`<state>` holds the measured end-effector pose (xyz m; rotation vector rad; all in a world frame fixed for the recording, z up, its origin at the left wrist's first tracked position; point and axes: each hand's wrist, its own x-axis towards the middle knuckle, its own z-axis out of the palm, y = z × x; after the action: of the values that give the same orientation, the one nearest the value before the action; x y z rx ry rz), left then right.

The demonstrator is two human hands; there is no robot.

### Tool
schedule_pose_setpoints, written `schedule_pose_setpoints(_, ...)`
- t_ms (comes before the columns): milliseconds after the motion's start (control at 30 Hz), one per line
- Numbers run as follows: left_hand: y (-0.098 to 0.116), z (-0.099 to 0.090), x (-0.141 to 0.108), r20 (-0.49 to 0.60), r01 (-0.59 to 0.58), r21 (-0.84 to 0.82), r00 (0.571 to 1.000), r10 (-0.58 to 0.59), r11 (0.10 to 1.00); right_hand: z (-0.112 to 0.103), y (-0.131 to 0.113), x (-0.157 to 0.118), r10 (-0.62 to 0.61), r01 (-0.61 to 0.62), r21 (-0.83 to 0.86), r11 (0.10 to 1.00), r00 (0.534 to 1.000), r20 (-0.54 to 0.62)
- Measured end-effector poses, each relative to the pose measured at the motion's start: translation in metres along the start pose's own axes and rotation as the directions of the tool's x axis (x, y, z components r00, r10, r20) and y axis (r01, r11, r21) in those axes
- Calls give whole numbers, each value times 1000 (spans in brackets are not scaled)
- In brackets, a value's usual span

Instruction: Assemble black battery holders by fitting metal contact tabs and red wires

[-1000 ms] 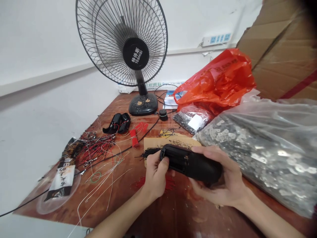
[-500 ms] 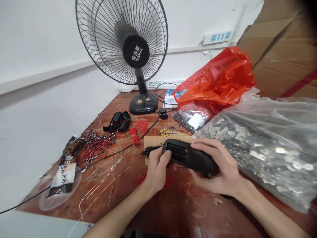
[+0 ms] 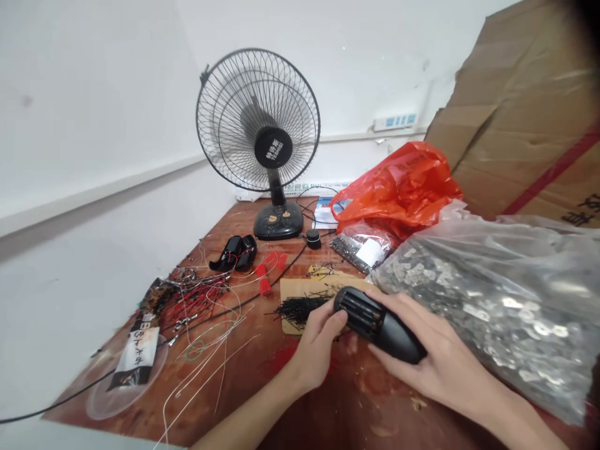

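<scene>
**Both hands on the black housing, just above the bench**

At the far left of the bench (image 3: 365, 406) a clear dish (image 3: 98, 400) holds a labelled packet, and beside it lies a tangle of red and black wires (image 3: 197, 297). Behind these sit 2 black battery holders (image 3: 234, 251), with a desk fan (image 3: 272, 147) at the back. A bundle of short black wires (image 3: 300, 307) rests on a cardboard scrap near the middle.

The left hand (image 3: 319, 350) is curled, its thumb and fingertips pressed against the open, ribbed end of the black housing (image 3: 379, 325). The right hand (image 3: 435, 362) lies along the housing's closed end, fingers spread flat over and under it, holding it tilted just above the bench, in front of the clear bag of metal parts (image 3: 506, 294). A red bag (image 3: 403, 187) and a cardboard box (image 3: 525, 125) stand further right.

The step in hand looks like work at the housing's slotted end. Judging by the grip, any fine move there calls for the right hand to keep the housing steady.

Against 0.5 s ago, the view has pulled back, so the fan looks smaller, and the housing sits lower and further right, with the right hand's fingers laid flatter
</scene>
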<state>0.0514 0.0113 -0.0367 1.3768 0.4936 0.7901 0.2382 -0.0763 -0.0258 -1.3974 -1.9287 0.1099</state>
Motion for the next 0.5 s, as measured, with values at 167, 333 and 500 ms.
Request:
schedule_pose_setpoints(167,-8,-1,8,-199,48,-23,979,-51,999,9,1,12,6,-5,-11,1000,995,95)
schedule_pose_setpoints(333,35,-61,41,-497,-65,-9,866,52,998,5,6,31,-8,5,-89,996,999,-37)
schedule_pose_setpoints(500,101,-157,63,-707,-168,145,672,221,975,18,31,24,-67,37,-97,995,944,-324)
